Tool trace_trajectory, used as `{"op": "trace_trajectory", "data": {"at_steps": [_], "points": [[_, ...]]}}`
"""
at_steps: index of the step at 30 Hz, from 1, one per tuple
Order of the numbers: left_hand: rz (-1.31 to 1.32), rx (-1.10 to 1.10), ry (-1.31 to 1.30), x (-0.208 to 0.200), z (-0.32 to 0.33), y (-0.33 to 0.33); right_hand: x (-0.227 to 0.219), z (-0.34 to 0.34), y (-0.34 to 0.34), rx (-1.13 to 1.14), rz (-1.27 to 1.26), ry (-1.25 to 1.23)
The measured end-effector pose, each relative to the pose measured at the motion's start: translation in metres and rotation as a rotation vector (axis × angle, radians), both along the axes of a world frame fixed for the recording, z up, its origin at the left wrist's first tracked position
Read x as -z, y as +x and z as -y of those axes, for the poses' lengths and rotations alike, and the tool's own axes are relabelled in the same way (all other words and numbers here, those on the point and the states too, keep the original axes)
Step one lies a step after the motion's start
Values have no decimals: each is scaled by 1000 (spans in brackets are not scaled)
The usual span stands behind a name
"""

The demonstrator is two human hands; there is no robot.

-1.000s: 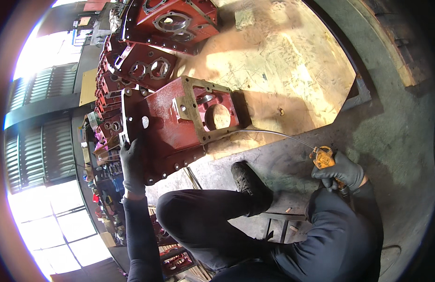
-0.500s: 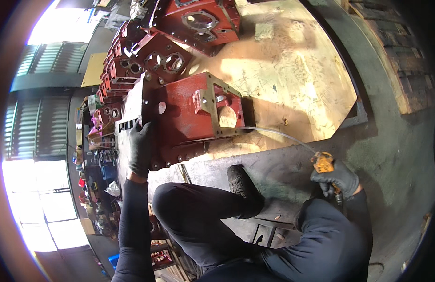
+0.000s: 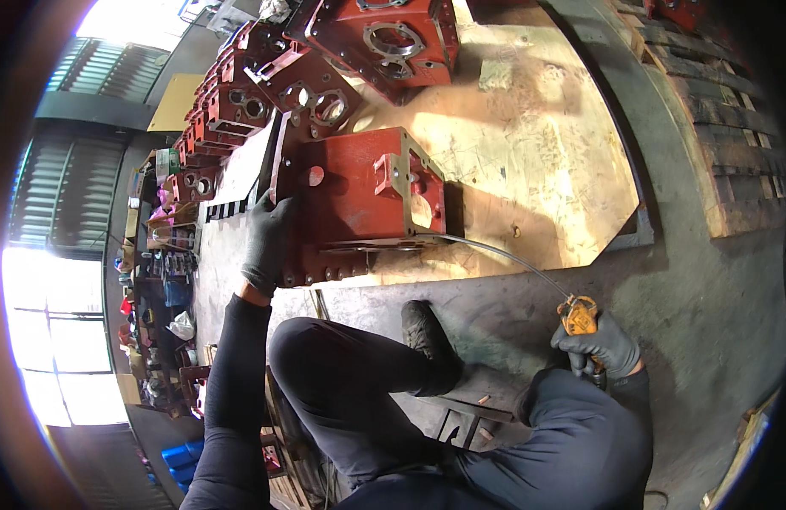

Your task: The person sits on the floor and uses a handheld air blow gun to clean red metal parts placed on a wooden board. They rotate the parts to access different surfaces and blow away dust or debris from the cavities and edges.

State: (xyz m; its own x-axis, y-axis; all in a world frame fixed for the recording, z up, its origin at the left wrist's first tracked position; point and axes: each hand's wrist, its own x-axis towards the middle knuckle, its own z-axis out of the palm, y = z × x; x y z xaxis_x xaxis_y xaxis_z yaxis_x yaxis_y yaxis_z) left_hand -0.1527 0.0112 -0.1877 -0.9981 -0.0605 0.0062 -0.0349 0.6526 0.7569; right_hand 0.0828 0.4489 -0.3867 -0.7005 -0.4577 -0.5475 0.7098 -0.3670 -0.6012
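A red cast-metal housing point(image 3: 346, 204) with a wide flange lies on its side near the front edge of the wooden table top point(image 3: 529, 144). My gloved left hand point(image 3: 268, 238) is closed over the flange edge at its left end. In my gloved right hand point(image 3: 604, 342), off the table's front edge, is a yellow air blow gun point(image 3: 580, 315) with a long, thin, curved tube. The tube reaches left to the near lower corner of the housing's open end; its tip is hidden there. My right fingers wrap round the gun's handle.
More red housings point(image 3: 393, 42) stand at the back left, with a row of others beyond. A wooden pallet point(image 3: 707, 127) lies on the floor at right. My legs point(image 3: 359, 365) and dark shoe point(image 3: 428, 336) are below the table edge. Cluttered shelves point(image 3: 159, 280) line the left.
The view has shifted slightly, so the pallet shows more at right. My left hand keeps hold of the flange, and my right hand still holds the blow gun with its tube at the housing.
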Motion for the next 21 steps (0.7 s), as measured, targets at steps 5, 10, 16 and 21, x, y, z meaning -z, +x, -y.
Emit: {"op": "trace_trajectory", "data": {"at_steps": [5, 10, 16, 21], "points": [[-10, 52, 7, 13, 25, -11, -15, 6, -9, -114, -23, 44], [8, 25, -48, 10, 12, -11, -20, 6, -12, 50, -66, 9], [-23, 11, 15, 15, 18, -10, -17, -6, -3, 45, -42, 2], [12, 27, -12, 18, 20, -15, -15, -12, 5, 2, -42, 53]]}}
